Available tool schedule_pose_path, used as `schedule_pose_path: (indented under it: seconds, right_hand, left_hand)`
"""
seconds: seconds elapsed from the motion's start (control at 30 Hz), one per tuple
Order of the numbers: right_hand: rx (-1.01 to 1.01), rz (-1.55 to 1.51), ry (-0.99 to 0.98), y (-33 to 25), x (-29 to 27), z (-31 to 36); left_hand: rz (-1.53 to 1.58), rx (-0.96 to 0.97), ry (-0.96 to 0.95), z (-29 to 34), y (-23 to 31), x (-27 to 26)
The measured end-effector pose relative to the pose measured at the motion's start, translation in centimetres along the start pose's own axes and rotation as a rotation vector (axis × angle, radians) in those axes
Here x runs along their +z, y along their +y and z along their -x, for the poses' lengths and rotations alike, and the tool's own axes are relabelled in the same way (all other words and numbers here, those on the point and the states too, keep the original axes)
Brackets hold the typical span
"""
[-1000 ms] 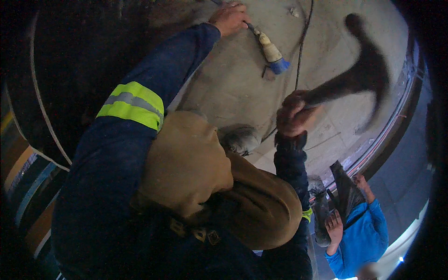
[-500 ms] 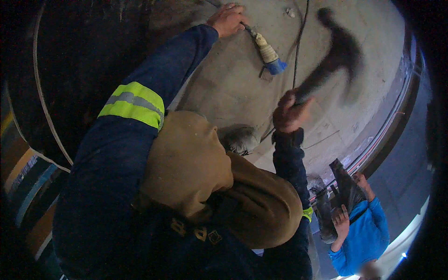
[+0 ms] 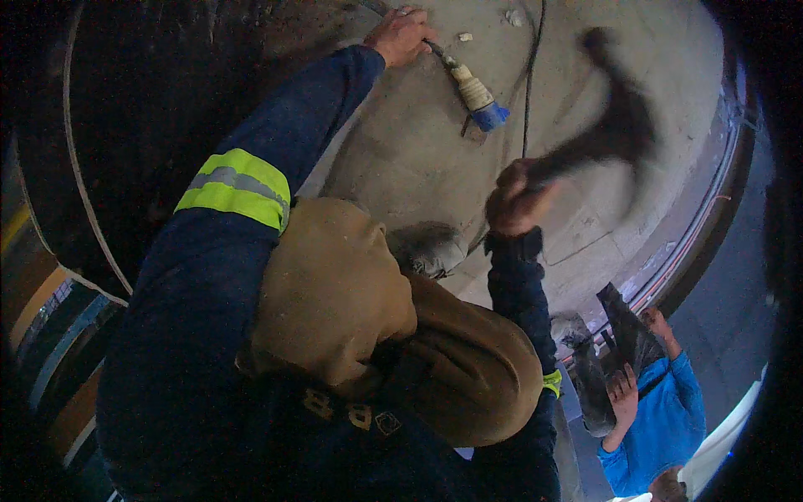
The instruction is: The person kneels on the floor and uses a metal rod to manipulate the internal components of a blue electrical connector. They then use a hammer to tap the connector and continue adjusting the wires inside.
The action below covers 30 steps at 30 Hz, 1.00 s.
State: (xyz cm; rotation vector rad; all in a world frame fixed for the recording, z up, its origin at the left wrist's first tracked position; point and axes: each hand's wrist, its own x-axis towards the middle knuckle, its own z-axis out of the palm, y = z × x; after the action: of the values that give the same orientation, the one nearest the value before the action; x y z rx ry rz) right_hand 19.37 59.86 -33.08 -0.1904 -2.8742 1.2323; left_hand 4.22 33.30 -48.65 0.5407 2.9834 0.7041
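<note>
In my right hand [image 3: 517, 201] is the handle of a dark claw hammer [image 3: 615, 125], its head raised and smeared by motion to the right of the plug. Up at the top, my left hand [image 3: 400, 37] is closed around a black cable [image 3: 435, 48] and rests low by the concrete. That cable runs into an industrial plug [image 3: 473, 89] with a pale ribbed body and a blue end [image 3: 490, 117], lying on the floor. A thin dark piece [image 3: 465, 125] shows beside the blue end. The hammer and plug are apart.
A second black cable [image 3: 529, 84] crosses the concrete floor [image 3: 393, 151]. Small pale chips [image 3: 465, 37] lie near the plug. My bent knees in brown trousers [image 3: 335, 276] fill the middle. At lower right a person in blue [image 3: 661, 418] sits close by. Pipes [image 3: 677, 259] run along the right edge.
The hammer head has shifted slightly right and down, still raised. A small pale chip now shows above the plug. My left hand keeps its hold on the cable.
</note>
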Motion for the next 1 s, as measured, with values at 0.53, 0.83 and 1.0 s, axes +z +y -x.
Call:
schedule_pose_path:
  seconds: [0.53,0.83,1.0]
  right_hand:
    - [0.128,-0.076,-0.183,2.8,-0.6,-0.7]
    - [-0.012,0.099,-0.006,-2.8,-3.1,-3.3]
    - [-0.252,-0.138,0.07,0.7,-0.9,-0.9]
  left_hand:
    - [-0.023,0.031,0.002,-0.7,-0.2,0.0]
    - [-0.045,0.0,-0.032,0.1,-0.1,-0.3]
    - [-0.031,0.003,-0.037,-0.1,-0.1,-1.1]
